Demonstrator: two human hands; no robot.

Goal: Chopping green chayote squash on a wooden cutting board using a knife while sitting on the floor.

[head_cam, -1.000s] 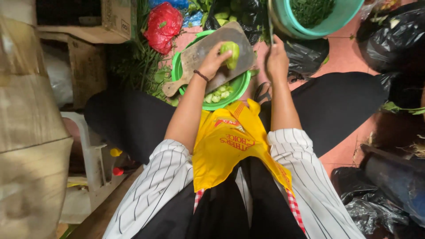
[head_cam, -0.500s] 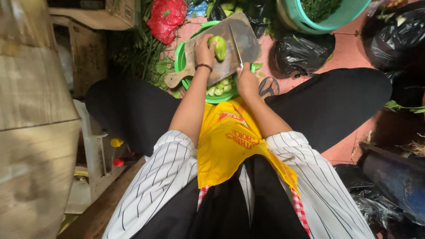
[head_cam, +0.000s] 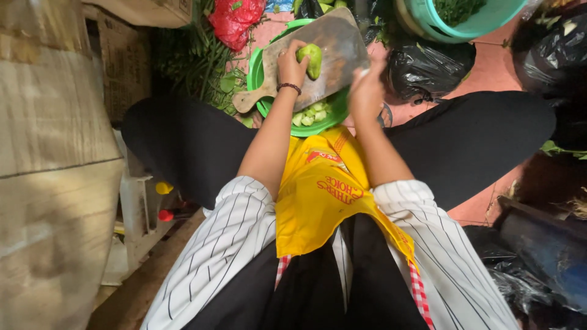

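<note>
green vegetable (head_cam: pixel 310 59) sits on the wooden cutting board (head_cam: pixel 330 49) laid over the green bowl (head_cam: pixel 260 73), so pieces can drop in; left hand (head_cam: pixel 291 61) pinches it steady, right hand (head_cam: pixel 365 85) curled beside it, grip unclear

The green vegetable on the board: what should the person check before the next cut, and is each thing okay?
1. Green vegetable pinned on the cutting board by the left hand: ok.
2. Left fingers clear of the blade: cannot tell, no blade is clearly visible.
3. Right hand grips a knife firmly: cannot tell, it is blurred.
4. Board sits steady across the green bowl: cannot tell, it overhangs the rim.
5. Room in the bowl for more cut pieces: ok.
</note>
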